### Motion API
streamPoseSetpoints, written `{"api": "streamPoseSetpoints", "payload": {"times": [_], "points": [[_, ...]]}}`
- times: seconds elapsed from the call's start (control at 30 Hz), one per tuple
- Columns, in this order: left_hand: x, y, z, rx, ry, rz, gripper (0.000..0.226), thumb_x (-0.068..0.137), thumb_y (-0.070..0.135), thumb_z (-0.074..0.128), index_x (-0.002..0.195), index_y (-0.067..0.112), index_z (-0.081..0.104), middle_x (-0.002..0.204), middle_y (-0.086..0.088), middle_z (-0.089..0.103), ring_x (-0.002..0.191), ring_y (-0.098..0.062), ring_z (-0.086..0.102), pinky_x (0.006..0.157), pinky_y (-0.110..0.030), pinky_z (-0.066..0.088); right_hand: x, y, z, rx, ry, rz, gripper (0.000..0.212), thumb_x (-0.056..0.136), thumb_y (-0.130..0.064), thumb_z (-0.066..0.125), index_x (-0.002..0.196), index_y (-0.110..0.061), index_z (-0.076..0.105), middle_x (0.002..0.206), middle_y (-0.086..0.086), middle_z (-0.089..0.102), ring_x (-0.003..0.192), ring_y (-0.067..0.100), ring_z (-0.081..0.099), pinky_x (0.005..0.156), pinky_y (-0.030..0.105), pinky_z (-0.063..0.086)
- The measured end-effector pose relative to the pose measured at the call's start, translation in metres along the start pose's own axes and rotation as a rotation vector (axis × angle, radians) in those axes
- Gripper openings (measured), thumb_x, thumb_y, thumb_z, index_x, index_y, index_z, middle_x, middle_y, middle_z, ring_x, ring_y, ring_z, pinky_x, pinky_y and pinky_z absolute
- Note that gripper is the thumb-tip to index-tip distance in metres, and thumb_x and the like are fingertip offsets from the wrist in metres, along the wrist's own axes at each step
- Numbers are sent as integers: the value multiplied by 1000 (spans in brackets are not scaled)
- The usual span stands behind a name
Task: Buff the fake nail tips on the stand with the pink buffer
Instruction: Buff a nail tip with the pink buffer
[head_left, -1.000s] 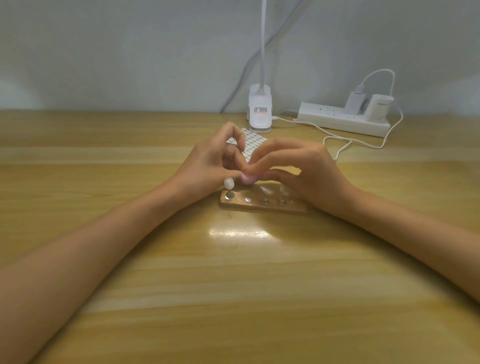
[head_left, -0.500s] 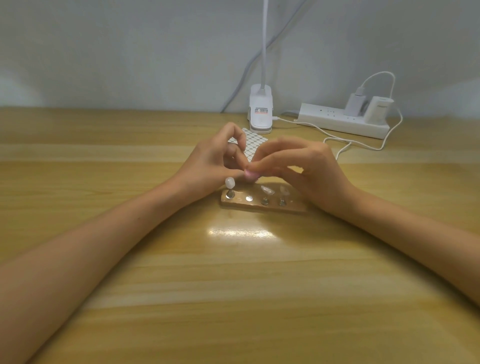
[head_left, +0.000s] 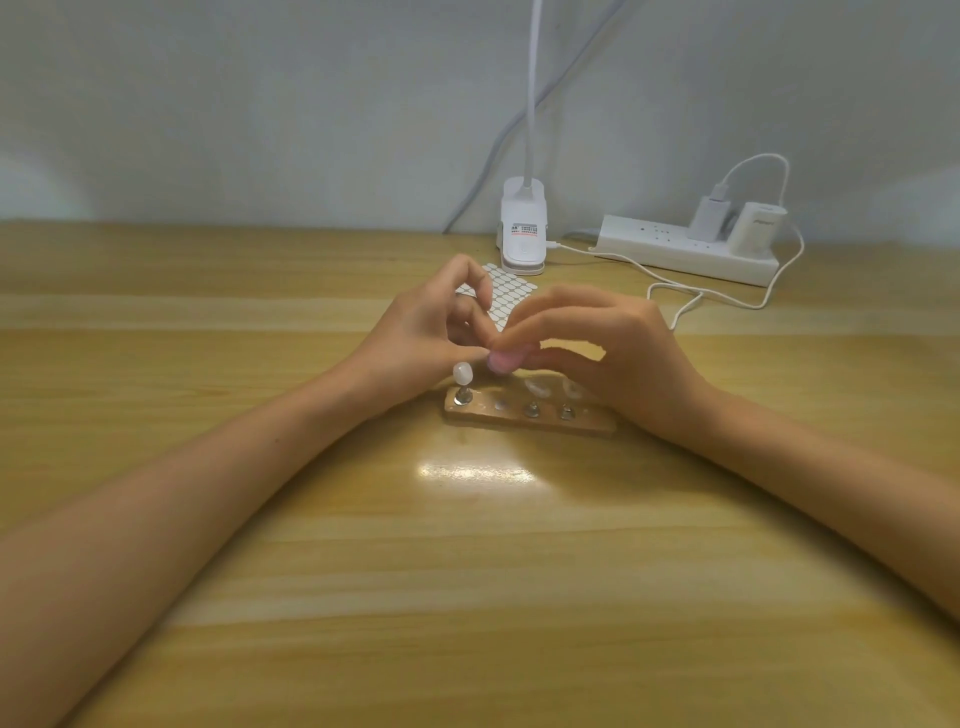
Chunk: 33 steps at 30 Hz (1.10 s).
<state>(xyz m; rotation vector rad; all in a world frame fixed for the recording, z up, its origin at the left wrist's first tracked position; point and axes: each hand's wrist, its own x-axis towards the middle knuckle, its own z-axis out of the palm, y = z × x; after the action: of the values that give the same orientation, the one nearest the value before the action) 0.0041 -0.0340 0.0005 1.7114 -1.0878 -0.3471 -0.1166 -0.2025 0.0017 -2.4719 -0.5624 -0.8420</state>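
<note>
A small wooden stand (head_left: 530, 422) lies on the desk with metal pegs carrying clear fake nail tips; the leftmost tip (head_left: 462, 373) stands upright, two more tips (head_left: 535, 387) sit further right. My right hand (head_left: 613, 358) pinches the small pink buffer (head_left: 506, 359) just above the stand's second peg. My left hand (head_left: 431, 338) meets it there, fingertips pinched on something small against the buffer; what it holds is hidden by the fingers.
A sheet of white oval stickers (head_left: 506, 293) lies behind the hands. A white clip lamp base (head_left: 523, 228) stands at the back, with a white power strip (head_left: 685, 254), plugged chargers and a trailing cable (head_left: 727, 301) to its right.
The hands stay together over the stand; the pink buffer has shifted slightly between frames, a small rubbing motion. The stand has not moved.
</note>
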Motion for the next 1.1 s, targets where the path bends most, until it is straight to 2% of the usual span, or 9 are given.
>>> {"api": "streamPoseSetpoints", "payload": {"times": [0.1,0.23,0.37,0.5,0.6,0.7,0.9,0.97,1.1], "points": [[0,0,1,-5,11,-1,47,76,1,83,96,15,43,79,-7,75,76,-25,73,71,-27,54,1,1,-1,4,64,55,13,84,-7,77,95,-2,78,94,12,71,85,23,69,78,37,57],[0,2,1,-22,7,-21,45,78,1,81,98,16,43,72,2,73,70,-13,70,64,-19,51,0,0,0,-34,-5,-30,13,86,-2,74,99,-4,78,98,12,69,89,20,67,82,30,54],[0,3,0,-63,12,-46,48,77,6,84,99,17,43,83,-7,77,89,-28,75,84,-35,57,1,4,-4,-62,25,-8,16,86,-2,73,101,-3,77,97,14,68,89,23,67,80,32,55],[-2,5,-2,-60,-27,-71,51,76,8,85,102,16,42,87,-4,78,92,-22,75,95,-42,56,1,5,-4,-92,67,18,20,84,-2,75,104,-4,77,98,14,69,89,22,67,81,29,56],[-3,7,-2,-51,-46,-74,46,80,9,82,101,16,41,89,-3,79,92,-26,75,93,-52,54,0,6,-3,-108,23,-33,16,87,-1,73,102,-4,78,97,13,67,88,20,66,80,24,53],[-3,8,-1,-58,-43,-81,47,80,6,81,98,15,39,89,-1,79,89,-18,76,91,-55,52,0,6,-3,-126,53,-11,20,86,-1,73,105,-4,77,97,14,67,89,22,66,80,29,55],[-3,8,-1,-32,-47,-77,47,80,7,81,96,15,38,90,1,79,89,-14,75,91,-48,53,0,5,-4,-123,66,3,20,86,-1,73,106,-5,76,98,14,68,89,21,66,82,24,54],[-2,7,-2,-34,-42,-75,45,82,5,79,95,15,38,92,-2,79,91,-22,75,91,-52,53,0,4,-2,-96,34,-35,17,87,-2,73,103,-4,77,97,14,68,88,20,66,82,20,51],[-2,6,-1,-31,-45,-73,47,81,4,80,93,16,36,92,-4,79,93,-22,75,95,-51,53,1,7,-4,-101,65,-2,17,86,-2,74,103,-4,77,97,14,68,89,21,67,80,31,54]]}}
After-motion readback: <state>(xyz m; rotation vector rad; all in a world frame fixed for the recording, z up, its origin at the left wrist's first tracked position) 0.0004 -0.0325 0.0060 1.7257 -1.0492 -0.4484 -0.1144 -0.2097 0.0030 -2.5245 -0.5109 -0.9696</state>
